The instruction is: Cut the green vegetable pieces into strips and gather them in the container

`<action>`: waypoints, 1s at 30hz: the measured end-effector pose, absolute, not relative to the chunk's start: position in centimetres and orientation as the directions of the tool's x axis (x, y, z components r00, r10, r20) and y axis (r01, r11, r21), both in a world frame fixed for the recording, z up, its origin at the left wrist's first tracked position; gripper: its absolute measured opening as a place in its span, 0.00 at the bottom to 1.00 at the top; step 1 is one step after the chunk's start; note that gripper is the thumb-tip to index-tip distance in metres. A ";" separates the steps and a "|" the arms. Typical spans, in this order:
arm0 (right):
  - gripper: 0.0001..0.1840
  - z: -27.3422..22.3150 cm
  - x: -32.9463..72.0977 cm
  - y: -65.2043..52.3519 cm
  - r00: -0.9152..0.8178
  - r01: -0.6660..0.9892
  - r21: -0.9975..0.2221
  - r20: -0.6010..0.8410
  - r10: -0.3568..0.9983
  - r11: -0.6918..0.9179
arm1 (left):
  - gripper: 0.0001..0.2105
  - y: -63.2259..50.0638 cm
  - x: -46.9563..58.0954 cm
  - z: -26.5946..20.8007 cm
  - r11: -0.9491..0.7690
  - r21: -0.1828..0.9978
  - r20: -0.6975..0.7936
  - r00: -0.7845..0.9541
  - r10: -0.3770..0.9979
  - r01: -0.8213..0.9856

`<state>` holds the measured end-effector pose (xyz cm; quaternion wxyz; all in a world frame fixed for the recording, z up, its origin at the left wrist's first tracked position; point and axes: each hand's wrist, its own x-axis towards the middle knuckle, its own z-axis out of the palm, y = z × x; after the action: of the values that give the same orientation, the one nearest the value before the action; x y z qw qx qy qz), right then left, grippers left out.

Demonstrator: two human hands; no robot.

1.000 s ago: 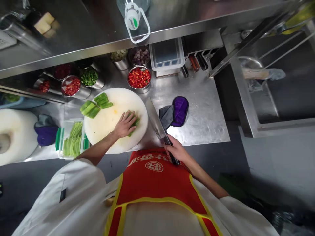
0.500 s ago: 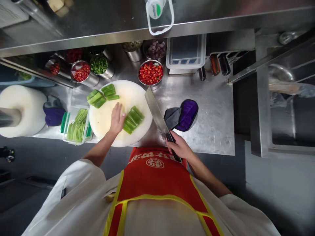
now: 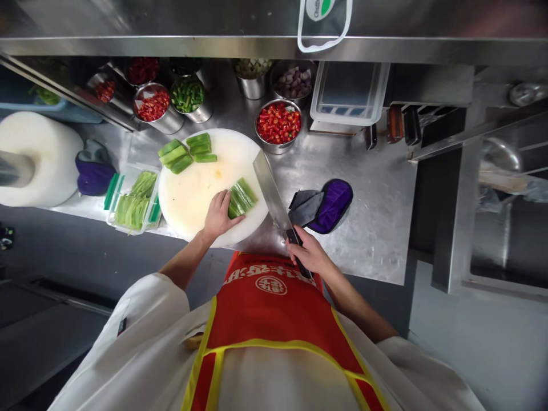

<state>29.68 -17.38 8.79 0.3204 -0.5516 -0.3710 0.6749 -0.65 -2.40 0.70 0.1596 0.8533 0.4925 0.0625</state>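
Note:
My left hand curls against the left end of a row of glossy cut green vegetable lengths, its thumb along their near side. They lie side by side on the right part of a round white cutting board. Two more groups of green pieces rest at the board's far left. My right hand is closed round the black handle of a cleaver. Its broad blade slants up and left beside the board's right edge, apart from the vegetable.
Behind the board stand steel pots of chopped red chillies, red pieces and green slices. A clear tub of pale green strips sits left. Right lies a purple-and-grey cloth. A steel shelf edge crosses above.
My left hand has moved right across the board and now touches the green lengths. My right hand keeps the cleaver in nearly the same place. The view has shifted slightly.

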 end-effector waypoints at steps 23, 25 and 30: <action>0.17 7.2 29.1 -18.3 -0.164 -0.002 -0.837 -0.540 0.826 -0.548 | 0.42 -4.0 -3.8 0.8 -0.464 0.390 -0.054 0.523 0.851 0.796; 0.17 7.3 29.1 -18.2 -0.166 0.018 -0.840 -0.538 0.827 -0.543 | 0.43 -3.8 -3.9 0.9 -0.467 0.408 -0.039 0.526 0.850 0.785; 0.16 7.0 29.0 -18.4 -0.164 0.051 -0.848 -0.528 0.833 -0.527 | 0.50 -3.6 -4.3 1.0 -0.443 0.434 -0.038 0.507 0.861 0.784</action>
<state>28.98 -18.36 7.04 0.2969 -0.5742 -0.3851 0.6586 -4.32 -3.62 0.98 0.2026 0.8442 0.4873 0.0945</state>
